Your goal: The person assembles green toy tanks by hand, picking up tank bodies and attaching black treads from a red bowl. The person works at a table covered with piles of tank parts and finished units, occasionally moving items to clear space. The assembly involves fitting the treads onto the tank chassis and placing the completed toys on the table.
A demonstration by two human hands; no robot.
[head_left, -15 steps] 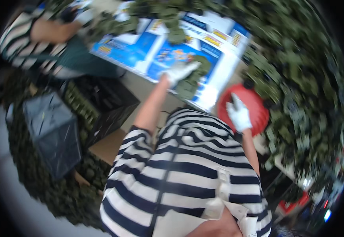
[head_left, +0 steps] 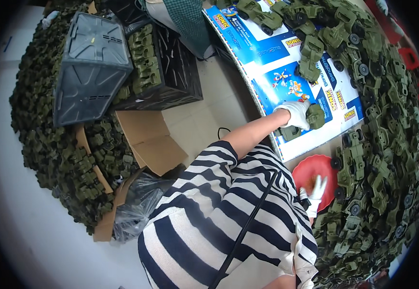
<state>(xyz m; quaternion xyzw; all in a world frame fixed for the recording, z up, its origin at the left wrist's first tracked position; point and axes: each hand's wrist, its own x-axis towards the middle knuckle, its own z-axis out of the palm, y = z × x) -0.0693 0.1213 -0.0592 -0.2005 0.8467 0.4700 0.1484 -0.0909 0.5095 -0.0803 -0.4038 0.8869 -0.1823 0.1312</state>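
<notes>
My left hand (head_left: 294, 115), in a white glove, is closed on a green toy vehicle body (head_left: 316, 117) lying on the printed cardboard sheet (head_left: 286, 153). Part of that toy is covered by the hand, and green plastic also shows on its near side. To the right, my gloved right hand (head_left: 317, 191) hangs over a red scalloped bowl (head_left: 310, 166). Its fingers are apart, and I see nothing between them. Small brownish pieces (head_left: 310, 182) lie in the bowl, too small to tell apart.
Green toy jeeps (head_left: 354, 159) pile up along the right and far side. At left stand a grey crate (head_left: 91, 72), a black crate (head_left: 178, 67) with green parts, and an open carton (head_left: 154, 144), beside a large heap of green parts (head_left: 50, 159). Another person's green apron (head_left: 185, 24) shows behind.
The view has swung left, so the sheet and bowl now sit farther right. My left hand stays at the toy body, its fingers now more bent. My right hand remains over the bowl.
</notes>
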